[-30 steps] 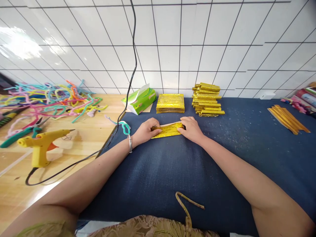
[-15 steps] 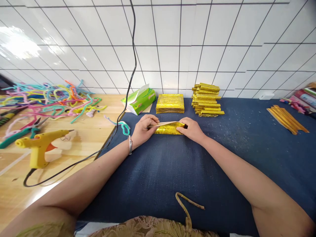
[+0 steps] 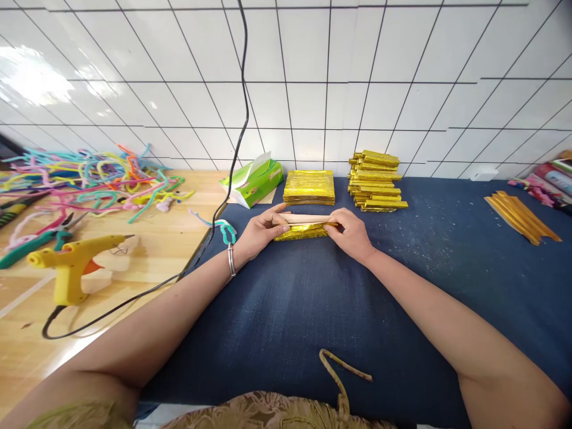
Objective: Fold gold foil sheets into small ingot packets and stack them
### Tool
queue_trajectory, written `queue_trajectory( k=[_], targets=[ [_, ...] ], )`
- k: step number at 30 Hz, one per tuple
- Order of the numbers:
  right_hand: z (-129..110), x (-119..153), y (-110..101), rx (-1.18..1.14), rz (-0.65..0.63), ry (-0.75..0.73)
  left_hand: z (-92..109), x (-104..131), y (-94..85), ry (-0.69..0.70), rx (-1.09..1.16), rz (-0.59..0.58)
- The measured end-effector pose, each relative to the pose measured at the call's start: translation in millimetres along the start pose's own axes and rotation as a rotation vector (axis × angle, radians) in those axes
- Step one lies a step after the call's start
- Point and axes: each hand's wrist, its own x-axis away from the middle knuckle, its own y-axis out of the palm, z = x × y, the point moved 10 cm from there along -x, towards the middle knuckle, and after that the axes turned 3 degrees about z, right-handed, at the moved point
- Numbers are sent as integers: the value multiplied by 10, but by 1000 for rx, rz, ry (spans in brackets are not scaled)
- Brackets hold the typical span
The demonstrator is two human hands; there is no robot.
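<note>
Between my two hands is a sheet of gold foil paper (image 3: 301, 232), its pale underside folded up along the far edge. My left hand (image 3: 261, 231) pinches the left end of it, thumb in front and fingers behind. At the right end my right hand (image 3: 349, 233) grips the same sheet between thumb and fingers. Just behind the hands sits a flat stack of gold foil paper (image 3: 309, 187). To its right is a pile of narrow folded gold strips (image 3: 375, 182).
A green tissue pack (image 3: 257, 182) lies behind my left hand. A yellow glue gun (image 3: 75, 265) with a black cord (image 3: 243, 107) rests on the wooden surface, near pliers (image 3: 40, 244) and tangled pipe cleaners (image 3: 102, 179). Orange-gold strips (image 3: 521, 217) lie far right on the dark blue cloth (image 3: 268, 333).
The pale flap of the gold paper has been folded over further and now shows as a straight, wider band. Both hands stay at the ends, with fingers shifted slightly.
</note>
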Motion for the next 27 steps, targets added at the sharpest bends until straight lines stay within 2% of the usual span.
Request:
queue_trajectory(
  k=[5,14,20,27],
  targets=[
    [9,5,-27,1,30,-6,-71,1,13,-52,50,-27],
    [17,18,20,4,-7,-13,-64,-17,-103,0,34,81],
    [78,18,74,-72,-60,33,74,20,-215,152,-132,189],
    [324,38,191,-213,-143,216,294,107,-184,331,-320,215]
  ],
)
